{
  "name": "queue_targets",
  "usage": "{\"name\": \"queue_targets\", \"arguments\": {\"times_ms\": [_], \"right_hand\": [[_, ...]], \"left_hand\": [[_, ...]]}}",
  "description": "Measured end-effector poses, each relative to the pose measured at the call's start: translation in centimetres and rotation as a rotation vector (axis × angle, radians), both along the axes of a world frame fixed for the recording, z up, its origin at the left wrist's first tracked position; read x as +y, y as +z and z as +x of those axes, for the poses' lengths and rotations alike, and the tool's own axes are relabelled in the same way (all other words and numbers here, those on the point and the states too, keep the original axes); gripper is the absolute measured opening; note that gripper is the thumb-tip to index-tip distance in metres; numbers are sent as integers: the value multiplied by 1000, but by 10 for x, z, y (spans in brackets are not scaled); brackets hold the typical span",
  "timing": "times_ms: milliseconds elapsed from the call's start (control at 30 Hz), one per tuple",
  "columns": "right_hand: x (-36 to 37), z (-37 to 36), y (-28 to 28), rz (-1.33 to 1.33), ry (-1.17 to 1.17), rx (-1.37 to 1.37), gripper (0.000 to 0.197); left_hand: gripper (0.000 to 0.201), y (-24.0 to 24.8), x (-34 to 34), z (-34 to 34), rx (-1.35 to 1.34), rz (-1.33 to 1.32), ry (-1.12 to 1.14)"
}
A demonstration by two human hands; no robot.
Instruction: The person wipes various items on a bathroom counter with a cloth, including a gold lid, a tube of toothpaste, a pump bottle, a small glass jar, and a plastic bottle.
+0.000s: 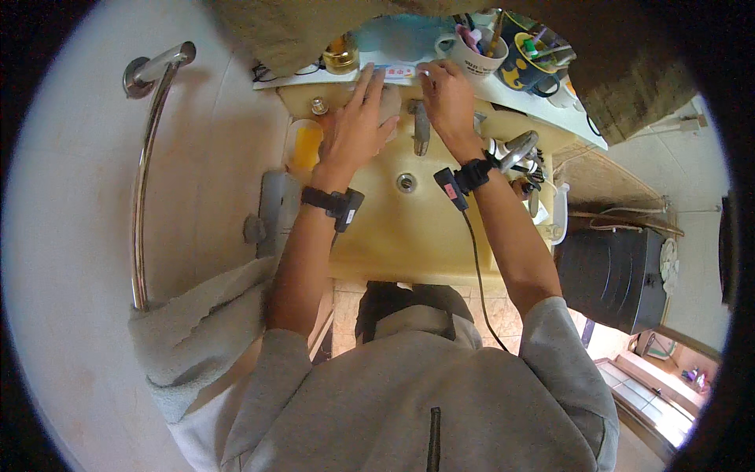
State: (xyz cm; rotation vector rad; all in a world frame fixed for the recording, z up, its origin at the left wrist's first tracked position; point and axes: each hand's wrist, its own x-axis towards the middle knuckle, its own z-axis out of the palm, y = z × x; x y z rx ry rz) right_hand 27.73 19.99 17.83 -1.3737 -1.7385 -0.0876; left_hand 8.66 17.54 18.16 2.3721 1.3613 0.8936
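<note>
We stand at a pale yellow ceramic washbasin [370,236], both bare hands raised to its back rim beside the short metal tap [421,130]. Our left hand [355,130] lies spread, fingers apart and flat, over a pale rounded thing, perhaps a cloth or soap, left of the tap; how firmly it presses we cannot tell. Our right hand [450,98], just right of the tap, reaches to the white shelf [511,94] behind the basin, its fingertips pinched on something small and pale with red marks on it [399,71] at the shelf's front edge. The hands are near each other but apart, with the tap between them.

We judge the step in hand to be picking up or setting straight that small item on the shelf. The next move calls for a careful lift, since the shelf is crowded.

Behind the tap stand a white mug of toothbrushes [470,53] and a dark blue cup with yellow pattern [525,67], close enough to be knocked. A gold-lidded jar [341,57] sits left of the tap on the shelf. A yellow soap dish [304,145] rests at the basin's left edge. Farther left, a chrome grab rail [145,157] carries a grey towel [197,330]. The round drain [406,182] lies below the tap. A black cabinet [613,275] stands right of the basin.
</note>
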Motion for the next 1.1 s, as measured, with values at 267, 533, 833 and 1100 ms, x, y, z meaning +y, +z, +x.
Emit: {"name": "queue_targets", "arguments": {"times_ms": [267,533,833,1100], "right_hand": [[-9,-6,4,-96,-69,-55,18],[-161,29,-23,-153,243,20,17],[-281,164,-152,-830,-150,310,35],[-213,198,-221,-414,-557,555,82]], "left_hand": [[76,-10,6,5,70,127,-42],[58,-7,-69,1,-102,60,111],[43,-145,-228,-2,-1137,-1207,447],[40,-148,-255,25,-1667,-1390,239]]}}
